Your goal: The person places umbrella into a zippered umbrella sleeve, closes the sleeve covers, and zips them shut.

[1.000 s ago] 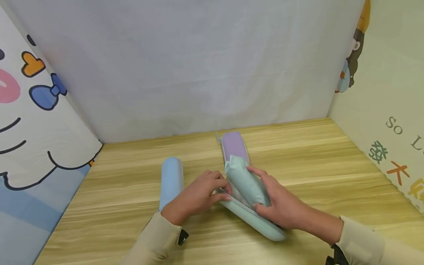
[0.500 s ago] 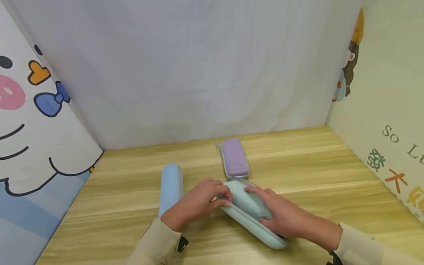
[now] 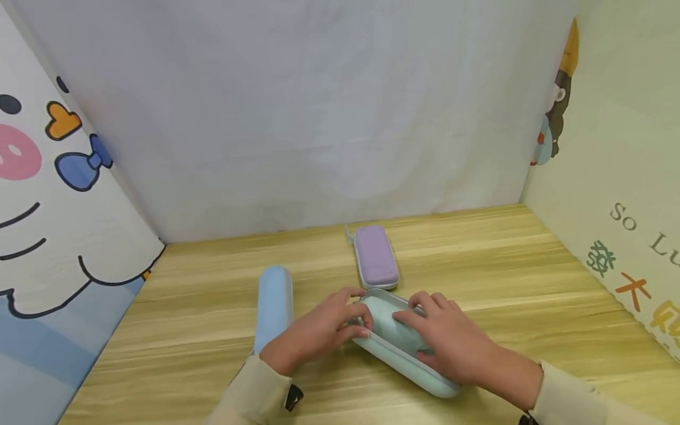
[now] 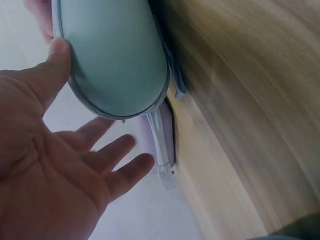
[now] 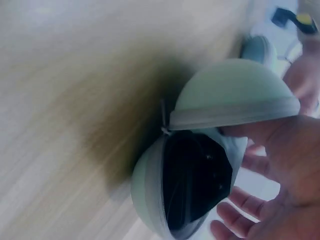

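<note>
A mint-green zip case (image 3: pixel 409 366) lies unzipped and gaping on the table, seen by all cameras. Inside it is a mint-green cloth bundle (image 3: pixel 390 321) that looks like a folded umbrella; its end is black in the right wrist view. My left hand (image 3: pixel 332 321) pinches the case's near rim between thumb and index finger, the other fingers spread beyond the end (image 4: pixel 75 150). Over the bundle, my right hand (image 3: pixel 451 342) has its fingers bent and its thumb on the near side. The palm hides part of the case in the head view.
A purple zip case (image 3: pixel 376 255) with a wrist strap lies just behind the green one. To the left is a long light-blue case (image 3: pixel 273 307), partly covered by the left forearm. White cloth (image 3: pixel 340 118) hangs along the table's back edge.
The bundle, tilted up and sticking out over the purple case earlier, has gone down into the green case with the right hand. The right fingers have spread and lifted slightly; the left hand keeps its hold.
</note>
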Demonstrator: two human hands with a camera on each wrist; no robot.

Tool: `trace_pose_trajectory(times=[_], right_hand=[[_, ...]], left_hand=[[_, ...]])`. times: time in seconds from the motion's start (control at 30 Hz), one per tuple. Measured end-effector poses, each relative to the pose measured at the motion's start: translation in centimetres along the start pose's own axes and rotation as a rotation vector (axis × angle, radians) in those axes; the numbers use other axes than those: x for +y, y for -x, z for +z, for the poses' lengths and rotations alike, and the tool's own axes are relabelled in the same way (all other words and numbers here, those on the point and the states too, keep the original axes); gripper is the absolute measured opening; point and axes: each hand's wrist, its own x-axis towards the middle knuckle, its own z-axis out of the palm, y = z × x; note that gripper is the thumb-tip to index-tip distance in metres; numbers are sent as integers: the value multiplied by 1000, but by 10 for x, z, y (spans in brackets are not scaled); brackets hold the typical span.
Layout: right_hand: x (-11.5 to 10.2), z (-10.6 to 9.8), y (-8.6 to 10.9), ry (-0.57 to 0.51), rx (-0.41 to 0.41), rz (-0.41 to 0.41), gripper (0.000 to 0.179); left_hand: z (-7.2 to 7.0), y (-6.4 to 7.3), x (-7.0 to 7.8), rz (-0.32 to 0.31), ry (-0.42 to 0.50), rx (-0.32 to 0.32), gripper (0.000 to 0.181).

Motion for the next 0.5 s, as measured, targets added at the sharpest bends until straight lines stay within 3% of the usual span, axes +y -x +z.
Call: trace_pose_trajectory(times=[0.23, 0.4, 0.5], right_hand=[[18, -4, -3, -363, -107, 70, 49], [22, -4, -5, -464, -147, 115, 61], [24, -7, -6, -616, -197, 209, 59]], left_hand=[[2, -2, 0, -33, 42, -30, 6], [4, -5, 1, -72, 18, -3, 4], [4, -7, 2, -89, 19, 18, 5]])
